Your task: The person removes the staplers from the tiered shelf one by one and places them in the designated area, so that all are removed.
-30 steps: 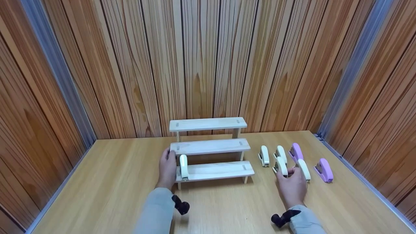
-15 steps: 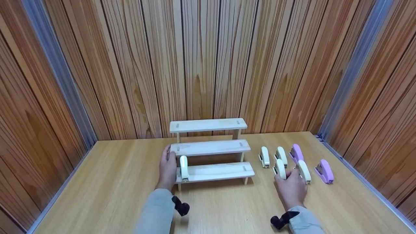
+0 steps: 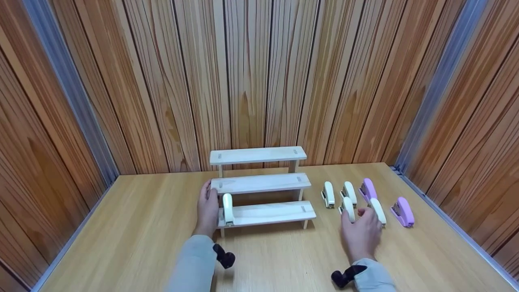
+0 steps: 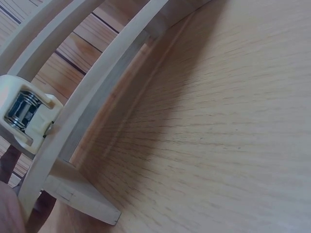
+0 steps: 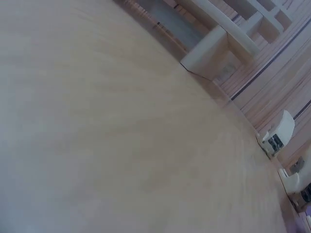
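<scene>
A three-tier wooden display stand [image 3: 260, 183] stands at the table's middle. My left hand [image 3: 208, 211] holds its left side; in the left wrist view, part of that hand [image 4: 8, 211] shows at the lowest board's end. One white stapler [image 3: 228, 209] stands on the left end of the lowest board. To the right, my right hand [image 3: 361, 233] pinches another white stapler [image 3: 346, 207] by its near end, the thumb in front of it. A further white stapler [image 3: 378, 211] is close beside the fingers, partly covered by them. The right wrist view does not show the grip clearly.
Two more white staplers, a left one [image 3: 328, 194] and a right one [image 3: 348, 192], stand behind the right hand. Purple staplers stand at the back [image 3: 367, 189] and far right [image 3: 402, 212]. A wood-panelled wall [image 3: 251, 81] rises behind the table [image 3: 134, 227].
The stapler at my right hand has shifted slightly toward me. My right wrist has swung a little left. The left hand and the stand have stayed in place.
</scene>
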`<state>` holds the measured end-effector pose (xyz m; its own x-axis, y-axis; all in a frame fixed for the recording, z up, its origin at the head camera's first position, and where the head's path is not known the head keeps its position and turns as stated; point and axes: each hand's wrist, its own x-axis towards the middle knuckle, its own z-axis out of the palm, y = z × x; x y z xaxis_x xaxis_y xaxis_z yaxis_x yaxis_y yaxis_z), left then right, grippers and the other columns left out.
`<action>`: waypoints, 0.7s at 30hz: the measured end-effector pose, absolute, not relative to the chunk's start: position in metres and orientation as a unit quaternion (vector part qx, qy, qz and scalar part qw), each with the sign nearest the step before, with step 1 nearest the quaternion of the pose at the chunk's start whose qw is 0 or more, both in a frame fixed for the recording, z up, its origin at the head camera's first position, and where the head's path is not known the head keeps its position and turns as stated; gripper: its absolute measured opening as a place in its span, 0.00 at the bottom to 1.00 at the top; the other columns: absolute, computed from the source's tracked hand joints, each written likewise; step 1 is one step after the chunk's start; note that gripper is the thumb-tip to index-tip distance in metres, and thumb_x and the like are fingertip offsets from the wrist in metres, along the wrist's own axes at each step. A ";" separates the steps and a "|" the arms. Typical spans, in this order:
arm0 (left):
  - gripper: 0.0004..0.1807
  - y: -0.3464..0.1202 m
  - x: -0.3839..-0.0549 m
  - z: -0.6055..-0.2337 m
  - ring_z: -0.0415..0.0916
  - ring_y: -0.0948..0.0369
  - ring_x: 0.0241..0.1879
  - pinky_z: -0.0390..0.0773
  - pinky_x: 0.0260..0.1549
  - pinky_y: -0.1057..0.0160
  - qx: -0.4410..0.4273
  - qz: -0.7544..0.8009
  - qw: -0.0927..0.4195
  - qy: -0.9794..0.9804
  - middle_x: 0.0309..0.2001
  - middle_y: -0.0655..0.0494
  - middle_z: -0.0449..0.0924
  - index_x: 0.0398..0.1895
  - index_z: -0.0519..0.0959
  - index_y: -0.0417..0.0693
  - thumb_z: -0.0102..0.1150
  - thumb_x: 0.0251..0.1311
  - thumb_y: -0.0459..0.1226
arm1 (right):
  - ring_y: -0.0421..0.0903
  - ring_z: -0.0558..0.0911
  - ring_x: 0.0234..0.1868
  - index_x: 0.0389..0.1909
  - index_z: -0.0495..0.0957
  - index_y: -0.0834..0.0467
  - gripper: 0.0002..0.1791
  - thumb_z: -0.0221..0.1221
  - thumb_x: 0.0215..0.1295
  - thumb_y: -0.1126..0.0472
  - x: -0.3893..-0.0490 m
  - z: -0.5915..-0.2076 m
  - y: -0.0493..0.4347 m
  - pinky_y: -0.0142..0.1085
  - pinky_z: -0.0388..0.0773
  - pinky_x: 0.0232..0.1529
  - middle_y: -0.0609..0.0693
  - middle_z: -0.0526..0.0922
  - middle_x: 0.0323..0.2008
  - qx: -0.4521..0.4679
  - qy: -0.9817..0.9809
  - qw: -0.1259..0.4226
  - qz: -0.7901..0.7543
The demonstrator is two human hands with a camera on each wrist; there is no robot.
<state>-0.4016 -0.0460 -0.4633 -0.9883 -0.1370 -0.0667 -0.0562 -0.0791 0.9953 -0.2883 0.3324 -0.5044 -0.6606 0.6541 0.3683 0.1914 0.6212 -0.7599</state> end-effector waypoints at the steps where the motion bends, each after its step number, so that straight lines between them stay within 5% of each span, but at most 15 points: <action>1: 0.30 -0.046 -0.402 -0.463 0.46 0.54 0.79 0.53 0.76 0.51 0.073 -0.731 0.029 -0.677 0.81 0.54 0.48 0.81 0.52 0.56 0.36 0.77 0.46 | 0.61 0.70 0.51 0.53 0.69 0.64 0.26 0.63 0.66 0.50 -0.288 -0.503 0.327 0.53 0.65 0.51 0.61 0.73 0.48 -0.244 -0.834 0.342 0.358; 21: 0.30 -0.046 -0.401 -0.462 0.46 0.54 0.79 0.53 0.75 0.50 0.073 -0.739 0.024 -0.670 0.81 0.56 0.48 0.81 0.52 0.58 0.36 0.77 0.47 | 0.55 0.73 0.50 0.46 0.73 0.56 0.19 0.66 0.63 0.50 -0.306 -0.502 0.199 0.48 0.70 0.53 0.55 0.77 0.45 -0.142 -0.827 0.354 0.414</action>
